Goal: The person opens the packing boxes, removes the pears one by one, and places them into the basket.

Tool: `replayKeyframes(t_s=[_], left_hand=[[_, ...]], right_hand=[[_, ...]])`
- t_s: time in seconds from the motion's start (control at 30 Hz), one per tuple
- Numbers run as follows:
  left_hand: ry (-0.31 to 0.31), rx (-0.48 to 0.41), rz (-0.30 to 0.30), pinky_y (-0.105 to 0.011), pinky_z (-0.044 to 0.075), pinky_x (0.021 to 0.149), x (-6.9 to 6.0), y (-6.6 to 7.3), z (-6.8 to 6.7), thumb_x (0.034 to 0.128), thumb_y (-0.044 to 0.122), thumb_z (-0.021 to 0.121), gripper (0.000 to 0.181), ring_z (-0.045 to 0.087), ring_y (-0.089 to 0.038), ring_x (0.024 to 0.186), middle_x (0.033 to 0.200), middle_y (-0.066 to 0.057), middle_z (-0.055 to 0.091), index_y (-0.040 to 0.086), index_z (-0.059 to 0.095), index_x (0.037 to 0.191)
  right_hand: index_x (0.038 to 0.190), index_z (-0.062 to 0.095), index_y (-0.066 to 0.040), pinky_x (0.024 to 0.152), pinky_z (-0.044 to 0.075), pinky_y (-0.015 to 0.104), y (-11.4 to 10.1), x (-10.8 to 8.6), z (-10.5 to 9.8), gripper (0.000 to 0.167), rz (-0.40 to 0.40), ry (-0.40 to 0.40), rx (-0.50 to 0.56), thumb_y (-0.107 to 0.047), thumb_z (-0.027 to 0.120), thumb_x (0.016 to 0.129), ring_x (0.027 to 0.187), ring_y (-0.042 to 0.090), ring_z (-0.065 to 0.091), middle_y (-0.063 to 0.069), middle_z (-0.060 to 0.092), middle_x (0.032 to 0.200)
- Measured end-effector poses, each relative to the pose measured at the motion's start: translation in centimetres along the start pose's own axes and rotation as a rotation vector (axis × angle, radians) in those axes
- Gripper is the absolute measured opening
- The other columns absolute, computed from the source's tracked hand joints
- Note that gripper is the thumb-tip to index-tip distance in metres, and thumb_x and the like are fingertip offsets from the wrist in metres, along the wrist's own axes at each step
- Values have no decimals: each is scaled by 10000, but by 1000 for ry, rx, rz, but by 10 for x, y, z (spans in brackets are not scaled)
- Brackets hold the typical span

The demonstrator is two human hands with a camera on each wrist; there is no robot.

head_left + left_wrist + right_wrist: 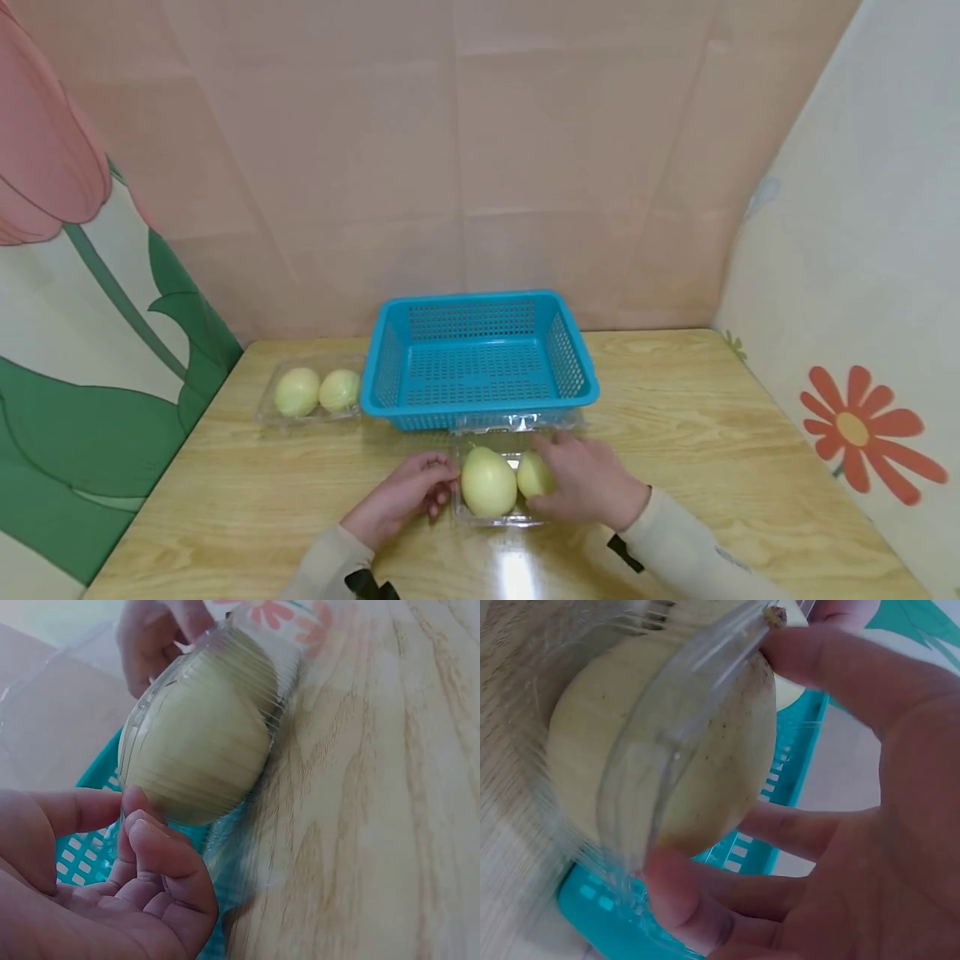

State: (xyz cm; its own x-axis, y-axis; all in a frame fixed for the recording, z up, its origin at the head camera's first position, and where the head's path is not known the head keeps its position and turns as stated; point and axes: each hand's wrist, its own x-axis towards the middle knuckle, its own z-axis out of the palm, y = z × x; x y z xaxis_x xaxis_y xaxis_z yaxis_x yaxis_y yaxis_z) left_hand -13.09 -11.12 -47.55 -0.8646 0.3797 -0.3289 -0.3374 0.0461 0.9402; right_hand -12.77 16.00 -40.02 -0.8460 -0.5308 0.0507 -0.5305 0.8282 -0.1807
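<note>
A clear plastic clamshell container (468, 518) sits at the near side of the table, its lid tipped back against the blue basket. Inside are two pale yellow pears, the left pear (488, 482) and the right pear (535, 475). My left hand (408, 493) pinches the container's left rim between thumb and fingertip; the left wrist view shows this hand (112, 877) close up. Around the right pear, brown-speckled in the right wrist view (727, 750), curl the fingers of my right hand (588, 479), its thumb near the stem end.
Behind the container stands a blue perforated basket (480, 421) with nothing in it. To its left, another clear container (272, 408) holds two pears (297, 392). The wooden table (720, 467) meets walls at the back and both sides.
</note>
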Motion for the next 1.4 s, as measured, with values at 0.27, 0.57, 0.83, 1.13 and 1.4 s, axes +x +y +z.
replayKeyframes(t_s=[0.27, 0.57, 0.83, 1.13, 1.4], left_hand=[[1, -3, 33, -202, 419, 536, 5, 3, 1, 935, 152, 613, 119, 471, -103, 655, 782, -14, 563, 38, 587, 958], [-7, -19, 28, -202, 432, 551, 2, -3, -1, 949, 146, 588, 91, 494, -99, 667, 808, -9, 578, 56, 571, 945], [-23, 2, 35, -204, 415, 518, 1, -4, -5, 929, 148, 591, 84, 484, -87, 608, 766, 4, 603, 74, 592, 889], [-36, 22, 56, -206, 408, 508, 1, -4, -5, 924, 149, 587, 80, 481, -89, 592, 747, -3, 614, 79, 588, 885], [-18, 7, 62, -176, 384, 462, -3, -3, -6, 931, 131, 584, 79, 492, -103, 608, 750, -15, 608, 60, 585, 896]], right_hand=[[1120, 616, -103, 502, 409, 271, 8, 3, 0, 662, 0, -55, 68, -459, 859, 617, 676, 109, 505, -26, 566, 802], [1121, 624, -149, 489, 401, 245, 12, 5, 11, 676, -41, -41, 58, -522, 838, 600, 682, 77, 497, -49, 578, 806], [1096, 629, -194, 491, 382, 219, 16, 4, 16, 642, -98, 40, 25, -549, 820, 597, 667, 55, 484, -60, 570, 811], [1190, 641, -214, 531, 422, 228, 16, 1, 6, 691, -78, 24, 97, -546, 827, 613, 750, 60, 533, -50, 617, 943], [1194, 631, -243, 540, 430, 221, 13, -7, -11, 663, -108, 42, 131, -556, 823, 641, 784, 51, 554, -45, 648, 1043]])
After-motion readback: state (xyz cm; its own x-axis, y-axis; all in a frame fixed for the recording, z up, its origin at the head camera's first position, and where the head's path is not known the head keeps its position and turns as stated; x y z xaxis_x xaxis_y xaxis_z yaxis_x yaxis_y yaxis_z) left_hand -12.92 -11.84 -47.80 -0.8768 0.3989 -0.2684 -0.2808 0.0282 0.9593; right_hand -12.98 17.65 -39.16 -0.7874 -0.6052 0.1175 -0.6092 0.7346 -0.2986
